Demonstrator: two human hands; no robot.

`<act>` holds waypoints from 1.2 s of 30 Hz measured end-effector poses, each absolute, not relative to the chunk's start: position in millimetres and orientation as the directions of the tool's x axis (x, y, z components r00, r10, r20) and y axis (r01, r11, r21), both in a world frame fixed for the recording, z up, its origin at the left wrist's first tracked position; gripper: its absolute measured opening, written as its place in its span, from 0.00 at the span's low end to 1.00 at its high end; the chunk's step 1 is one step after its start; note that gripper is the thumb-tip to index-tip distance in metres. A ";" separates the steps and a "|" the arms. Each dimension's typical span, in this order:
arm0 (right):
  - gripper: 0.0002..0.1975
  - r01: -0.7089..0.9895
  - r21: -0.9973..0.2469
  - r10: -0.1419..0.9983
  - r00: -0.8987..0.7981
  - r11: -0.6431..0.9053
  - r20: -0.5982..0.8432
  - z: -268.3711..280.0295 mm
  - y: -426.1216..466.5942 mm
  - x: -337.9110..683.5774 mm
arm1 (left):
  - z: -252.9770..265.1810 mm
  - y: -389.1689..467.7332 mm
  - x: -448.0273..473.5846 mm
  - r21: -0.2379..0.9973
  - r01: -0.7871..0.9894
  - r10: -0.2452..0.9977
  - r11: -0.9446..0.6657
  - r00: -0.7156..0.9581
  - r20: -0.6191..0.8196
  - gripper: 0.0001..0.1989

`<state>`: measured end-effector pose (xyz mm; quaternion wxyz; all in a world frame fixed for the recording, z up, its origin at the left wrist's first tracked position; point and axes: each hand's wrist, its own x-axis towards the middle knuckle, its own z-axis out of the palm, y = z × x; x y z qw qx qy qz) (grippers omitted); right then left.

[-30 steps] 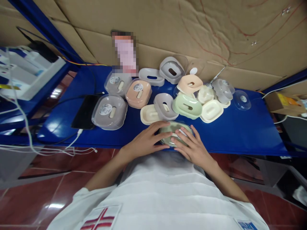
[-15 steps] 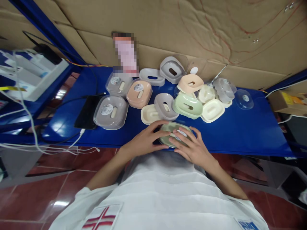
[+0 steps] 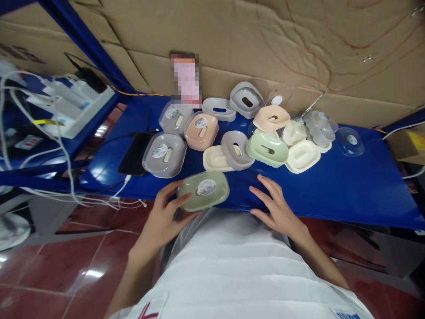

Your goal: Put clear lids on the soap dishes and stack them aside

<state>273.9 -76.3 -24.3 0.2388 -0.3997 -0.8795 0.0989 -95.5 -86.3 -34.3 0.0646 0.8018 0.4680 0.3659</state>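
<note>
In the head view, I see the left grip clamped on a lidded green box at the tabletop edge; the right grip has fingers apart. Behind, grey box and orange box show pale strips through slots; a cream tray crowds close.

The left hand hides one end of the sage-green rounded plastic box, whose round white label bears print too small to read; pixelation masks the upright pink rectangular panel
</note>
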 end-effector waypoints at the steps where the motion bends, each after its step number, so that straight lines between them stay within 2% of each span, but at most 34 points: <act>1: 0.34 0.658 -0.358 0.749 -0.579 0.663 0.323 -23.4 -75.1 272.3 | -36.7 -93.5 -101.1 0.406 0.759 0.799 -0.508 0.240 0.551 0.26; 4: 0.30 0.657 -0.308 0.725 -0.626 0.688 0.287 -20.0 -69.3 267.3 | -44.8 -105.0 -107.6 0.276 0.883 0.775 -0.380 0.141 0.616 0.27; 7: 0.29 0.680 -0.211 0.710 -0.649 0.702 0.272 -14.7 -59.9 264.2 | -49.0 -100.1 -102.0 0.179 0.939 0.764 -0.294 0.118 0.634 0.26; 12: 0.27 0.741 -0.051 0.722 -0.633 0.670 0.280 -3.0 -40.7 257.0 | -44.1 -75.6 -78.5 0.098 0.955 0.733 -0.280 0.147 0.665 0.30; 15: 0.27 0.769 0.001 0.741 -0.617 0.640 0.265 -0.1 -30.8 246.7 | -41.6 -65.0 -65.7 0.058 0.963 0.747 -0.262 0.164 0.645 0.27; 21: 0.32 0.857 0.011 0.818 -0.496 0.515 0.292 -3.4 -23.1 240.6 | -37.4 -65.0 -49.3 0.003 0.961 0.686 -0.277 0.196 0.701 0.25; 24: 0.27 0.896 0.017 0.842 -0.424 0.444 0.333 -7.9 -27.8 255.1 | -28.1 -68.5 -32.6 -0.010 0.887 0.616 -0.461 0.328 0.716 0.22; 26: 0.21 0.903 -0.012 0.839 -0.394 0.429 0.376 -12.2 -32.9 268.4 | -20.6 -65.3 -16.2 0.028 0.792 0.606 -0.609 0.442 0.661 0.23; 28: 0.19 0.900 -0.089 0.826 -0.349 0.428 0.442 -16.7 -38.7 282.1 | -15.1 -56.2 1.8 0.091 0.740 0.647 -0.667 0.514 0.563 0.26; 31: 0.18 0.855 -0.277 0.819 -0.253 0.439 0.516 -21.5 -47.1 300.6 | -15.1 -37.8 24.9 0.126 0.791 0.746 -0.598 0.492 0.448 0.32; 33: 0.17 0.808 -0.404 0.838 -0.188 0.429 0.512 -23.0 -51.6 310.7 | -19.5 -29.0 34.2 0.116 0.816 0.775 -0.567 0.481 0.409 0.35; 36: 0.16 0.762 -0.520 0.865 -0.105 0.387 0.490 -23.5 -54.6 321.7 | -25.4 -26.0 37.6 0.092 0.801 0.763 -0.592 0.521 0.383 0.31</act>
